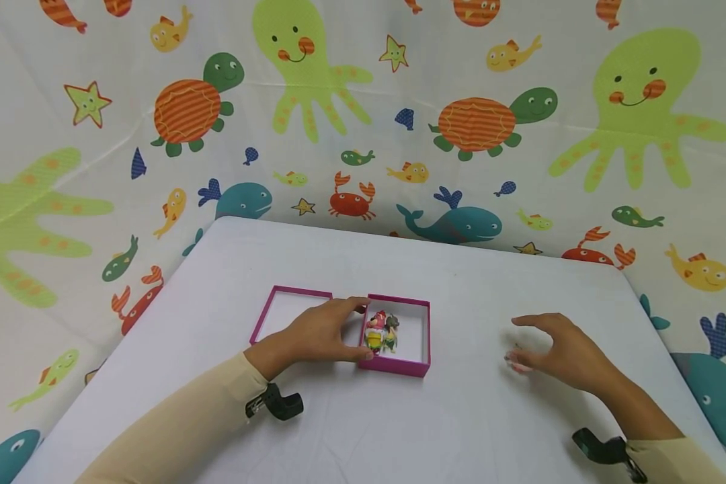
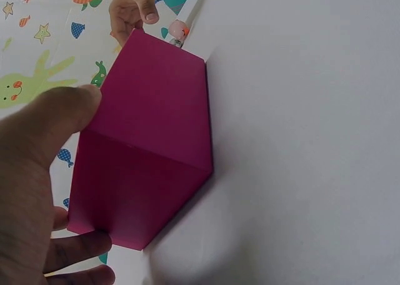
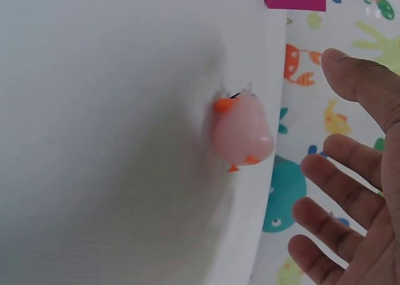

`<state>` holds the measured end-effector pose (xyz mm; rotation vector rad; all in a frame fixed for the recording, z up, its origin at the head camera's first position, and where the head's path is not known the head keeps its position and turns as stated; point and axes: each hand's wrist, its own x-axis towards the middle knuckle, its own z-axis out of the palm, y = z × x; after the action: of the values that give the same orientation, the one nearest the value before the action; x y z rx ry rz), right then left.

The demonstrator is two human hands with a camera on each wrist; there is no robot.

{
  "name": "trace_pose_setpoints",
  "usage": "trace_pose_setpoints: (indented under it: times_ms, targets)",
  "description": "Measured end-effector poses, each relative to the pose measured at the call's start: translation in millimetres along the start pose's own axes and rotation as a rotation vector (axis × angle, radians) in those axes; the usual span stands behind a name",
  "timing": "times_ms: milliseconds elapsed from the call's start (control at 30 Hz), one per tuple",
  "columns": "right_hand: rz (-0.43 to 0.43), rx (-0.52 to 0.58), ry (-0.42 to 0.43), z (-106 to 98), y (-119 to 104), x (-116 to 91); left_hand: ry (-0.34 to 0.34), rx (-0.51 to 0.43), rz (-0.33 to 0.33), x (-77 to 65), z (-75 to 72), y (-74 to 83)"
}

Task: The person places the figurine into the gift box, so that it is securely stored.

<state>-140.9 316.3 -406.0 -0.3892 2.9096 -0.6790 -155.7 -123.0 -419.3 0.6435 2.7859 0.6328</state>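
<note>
My left hand grips a magenta box by its left side, the thumb at the near wall and the fingers toward the far corner. Inside the white-lined box, against its left wall, lie small colourful figurines, one with a red top, one with a grey-brown top. In the left wrist view the box's plain magenta outside faces the camera. On the right, my right hand hovers with fingers spread beside a small pink figurine with orange parts, which stands on the table and is partly hidden by the thumb in the head view.
A second magenta-rimmed box piece lies left of the box, partly covered by my left hand. The white table ends at the back against a curtain printed with sea animals. Black wrist cameras hang at both wrists.
</note>
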Motion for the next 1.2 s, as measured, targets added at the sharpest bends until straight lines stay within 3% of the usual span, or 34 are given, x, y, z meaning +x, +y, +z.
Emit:
trace_pose_setpoints:
  times_ms: [267, 467, 867, 1200]
  targets:
    - [0.059, 0.001, -0.038, 9.4, 11.1, -4.8, 0.0, 0.008, -0.005, 0.3, -2.0, 0.9]
    - [0.054, -0.017, -0.038, 16.2, 16.3, -5.3, 0.002, 0.007, -0.01, -0.4, -1.6, 0.9]
    - [0.111, -0.036, -0.07, 21.1, 15.3, 1.7, 0.008, 0.003, 0.002, -0.7, -0.3, -0.2]
    - [0.083, -0.045, -0.05, 25.5, 12.8, 4.2, 0.006, 0.002, -0.001, -1.1, 1.4, 0.5]
